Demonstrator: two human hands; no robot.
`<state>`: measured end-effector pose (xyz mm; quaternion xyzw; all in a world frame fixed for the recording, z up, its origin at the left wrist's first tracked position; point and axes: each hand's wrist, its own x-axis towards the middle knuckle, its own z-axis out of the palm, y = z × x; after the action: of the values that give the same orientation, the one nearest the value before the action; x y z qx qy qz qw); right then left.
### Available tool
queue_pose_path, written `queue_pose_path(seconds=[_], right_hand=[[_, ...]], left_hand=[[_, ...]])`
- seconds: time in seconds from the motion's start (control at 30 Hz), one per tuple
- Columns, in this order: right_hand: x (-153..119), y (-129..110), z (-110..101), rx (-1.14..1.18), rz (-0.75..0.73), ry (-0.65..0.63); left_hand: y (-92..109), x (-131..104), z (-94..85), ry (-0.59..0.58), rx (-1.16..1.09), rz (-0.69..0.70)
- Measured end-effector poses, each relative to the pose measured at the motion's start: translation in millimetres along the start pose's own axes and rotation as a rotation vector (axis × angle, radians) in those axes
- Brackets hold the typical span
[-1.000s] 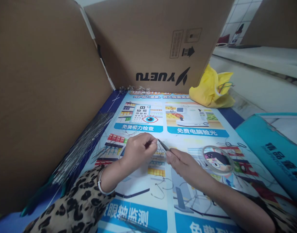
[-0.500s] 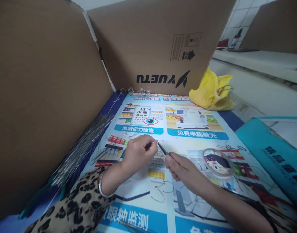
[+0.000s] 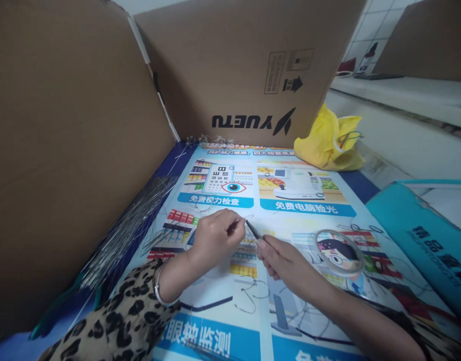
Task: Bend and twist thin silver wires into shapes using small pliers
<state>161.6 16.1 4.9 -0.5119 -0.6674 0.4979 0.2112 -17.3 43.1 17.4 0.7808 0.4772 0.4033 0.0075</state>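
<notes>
My left hand (image 3: 218, 235), with a silver bangle at the wrist, is closed in a pinch on what looks like a thin wire, mostly hidden by the fingers. Facing it, my right hand (image 3: 275, 255) grips dark needle-nose pliers (image 3: 254, 229); their handles are hidden in the palm. The tip of the pliers is right at the left fingertips, over the printed poster (image 3: 256, 281). Bent wire pieces (image 3: 249, 296) lie below the hands. A clear round ring (image 3: 360, 263), like a tape roll, rests to the right.
A bundle of straight wires (image 3: 121, 230) lies along the left. Cardboard panels (image 3: 234, 65) stand at the left and back, with small wire pieces (image 3: 211, 140) at their foot. A yellow bag (image 3: 328, 143) sits at back right, a teal box (image 3: 422, 235) at right.
Almost nothing differs. Both hands keep their place and grip, with the tip of the pliers still at the left fingertips.
</notes>
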Motion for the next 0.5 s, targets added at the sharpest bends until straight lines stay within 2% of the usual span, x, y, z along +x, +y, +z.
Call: queue_pose_path(seconds=[0.27, 0.5], right_hand=[[0.5, -6.4, -0.8, -0.07, 0.022, 0.018], [-0.5, -6.4, -3.7, 0.005, 0.035, -0.008]], left_hand=[[1.1, -0.5, -1.1, -0.016, -0.018, 0.007], [-2.2, 2.9, -4.7, -0.107, -0.083, 0.039]])
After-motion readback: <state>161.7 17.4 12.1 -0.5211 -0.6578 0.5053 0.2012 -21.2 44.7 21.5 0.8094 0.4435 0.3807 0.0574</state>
